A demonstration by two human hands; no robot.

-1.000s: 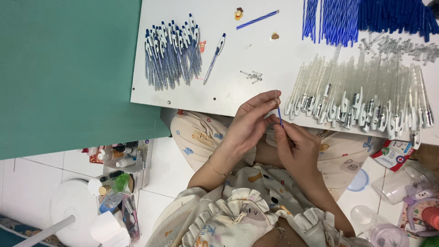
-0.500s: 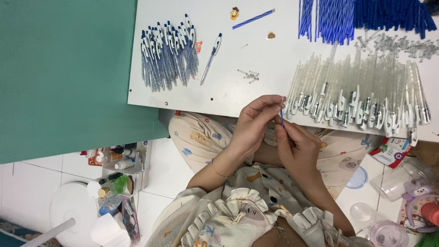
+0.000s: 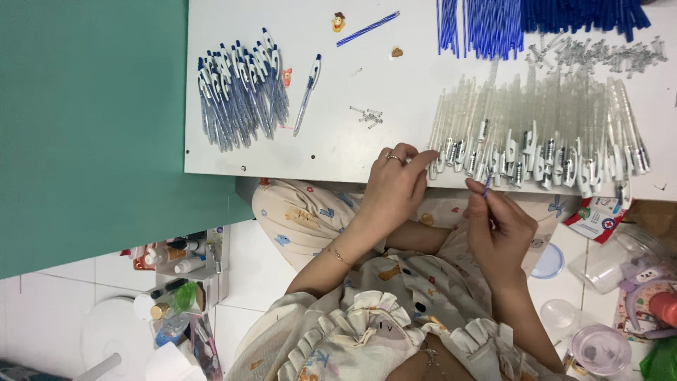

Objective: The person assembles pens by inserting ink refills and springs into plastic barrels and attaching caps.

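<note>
I judge the pen assembly early: my left hand (image 3: 395, 185) reaches, fingers loosely spread, to the clear empty barrels (image 3: 536, 134) at the table edge, my right hand (image 3: 497, 226) pinches a blue refill (image 3: 487, 185), and the finished pens (image 3: 240, 95) make the smaller pile.

We are seeing a pile of finished blue pens (image 3: 240, 95) lying on the white table (image 3: 331, 152), one lone pen (image 3: 307, 95) beside it, and little bottles (image 3: 173, 257) sitting on the floor below.
</note>
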